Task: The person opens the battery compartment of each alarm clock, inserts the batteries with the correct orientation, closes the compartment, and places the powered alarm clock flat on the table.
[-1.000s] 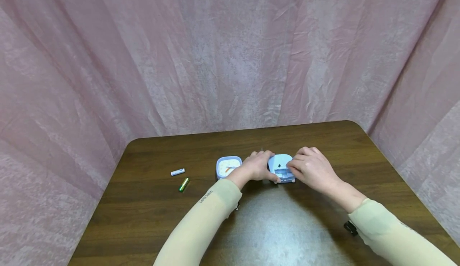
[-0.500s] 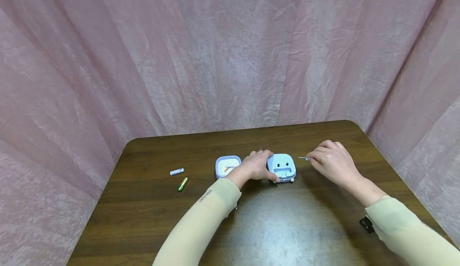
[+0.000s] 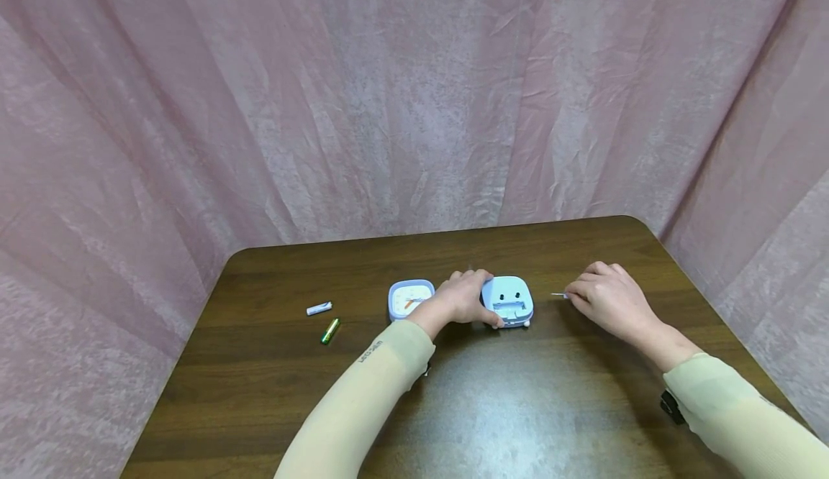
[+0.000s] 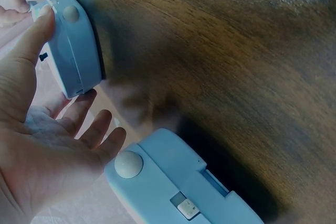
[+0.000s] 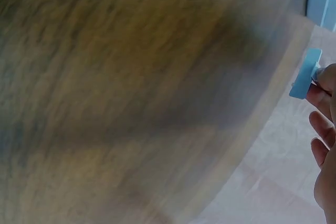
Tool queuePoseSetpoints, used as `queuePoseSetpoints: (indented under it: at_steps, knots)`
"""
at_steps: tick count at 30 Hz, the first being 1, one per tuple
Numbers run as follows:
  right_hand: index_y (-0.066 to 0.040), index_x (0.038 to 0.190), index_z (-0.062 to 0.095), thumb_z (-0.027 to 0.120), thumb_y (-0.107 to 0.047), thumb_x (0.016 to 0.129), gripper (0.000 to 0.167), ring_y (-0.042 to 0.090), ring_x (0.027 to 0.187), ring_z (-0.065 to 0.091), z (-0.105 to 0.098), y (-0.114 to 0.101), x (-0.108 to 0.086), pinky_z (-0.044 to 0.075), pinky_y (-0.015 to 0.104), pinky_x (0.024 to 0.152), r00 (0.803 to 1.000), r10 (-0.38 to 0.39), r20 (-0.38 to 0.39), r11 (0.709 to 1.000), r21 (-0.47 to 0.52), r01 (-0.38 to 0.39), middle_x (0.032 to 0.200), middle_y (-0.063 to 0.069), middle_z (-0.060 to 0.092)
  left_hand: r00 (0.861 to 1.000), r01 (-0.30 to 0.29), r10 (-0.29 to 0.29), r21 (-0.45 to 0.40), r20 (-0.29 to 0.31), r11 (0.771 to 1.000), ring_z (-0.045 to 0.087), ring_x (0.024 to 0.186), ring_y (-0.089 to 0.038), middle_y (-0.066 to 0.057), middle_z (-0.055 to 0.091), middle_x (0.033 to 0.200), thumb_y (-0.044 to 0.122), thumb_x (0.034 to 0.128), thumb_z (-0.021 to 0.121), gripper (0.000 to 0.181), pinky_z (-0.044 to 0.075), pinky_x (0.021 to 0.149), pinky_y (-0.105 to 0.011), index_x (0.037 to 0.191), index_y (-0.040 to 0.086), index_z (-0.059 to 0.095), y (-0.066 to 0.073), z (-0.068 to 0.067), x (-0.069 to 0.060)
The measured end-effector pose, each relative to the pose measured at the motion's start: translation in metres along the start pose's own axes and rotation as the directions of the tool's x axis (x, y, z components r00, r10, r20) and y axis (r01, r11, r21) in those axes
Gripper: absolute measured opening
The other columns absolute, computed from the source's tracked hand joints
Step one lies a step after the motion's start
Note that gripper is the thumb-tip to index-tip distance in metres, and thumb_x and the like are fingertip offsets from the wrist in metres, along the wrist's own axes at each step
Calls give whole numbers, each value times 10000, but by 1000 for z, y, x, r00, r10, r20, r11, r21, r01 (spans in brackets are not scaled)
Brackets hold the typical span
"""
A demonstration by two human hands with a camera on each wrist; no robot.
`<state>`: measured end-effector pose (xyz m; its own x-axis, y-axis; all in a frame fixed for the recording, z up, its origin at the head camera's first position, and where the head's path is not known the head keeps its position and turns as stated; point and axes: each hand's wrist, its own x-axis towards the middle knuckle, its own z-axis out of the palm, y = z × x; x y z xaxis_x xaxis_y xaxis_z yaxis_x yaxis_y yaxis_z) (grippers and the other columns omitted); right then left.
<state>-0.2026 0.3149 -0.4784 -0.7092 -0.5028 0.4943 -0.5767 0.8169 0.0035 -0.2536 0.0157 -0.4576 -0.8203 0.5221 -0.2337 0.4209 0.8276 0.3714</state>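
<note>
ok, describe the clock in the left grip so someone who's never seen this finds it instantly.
On the brown wooden table, in the head view, find the left grip, toward the far side. The light-blue clock it holds has its back up, showing two black knobs and an open recess, whereas the neighbouring clock shows a pale dial.

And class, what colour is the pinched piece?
The piece is light blue, clearest in the right wrist view.

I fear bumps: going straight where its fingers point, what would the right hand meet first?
The right hand would likely meet the clock the left hand grips, or pass above; depth is unclear.
</note>
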Motion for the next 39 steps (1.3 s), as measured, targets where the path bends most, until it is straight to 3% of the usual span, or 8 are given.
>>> queuePoseSetpoints:
  at_steps: [9,27,39]
  knots:
    - [-138,843,781,806,-103,783,73,256,861,578,9,4,-6,398,439,724,999,-32,19,999,-14,33,822,-38,725,1000,0,0,-4,4,1000,356,1450,-296,-82,413,1590,559,792,847,915,346,1139,-418,1531,198,447,0,0,0]
    - [-140,841,782,827,-100,777,88,258,867,608,9,3,-9,415,455,745,997,-61,43,997,-33,63,809,-34,719,1000,0,0,-13,-6,1000,363,1441,-301,-97,408,1594,556,779,858,911,345,1138,-428,1515,189,465,0,2,-1]
    - [-144,783,750,843,-102,725,117,249,801,585,12,7,-13,390,432,697,982,-190,-5,981,-39,189,735,-52,682,1000,-3,3,-11,-1,1000,353,1448,-302,-67,409,1596,561,787,850,909,337,1144,-428,1524,202,457,0,1,-1]
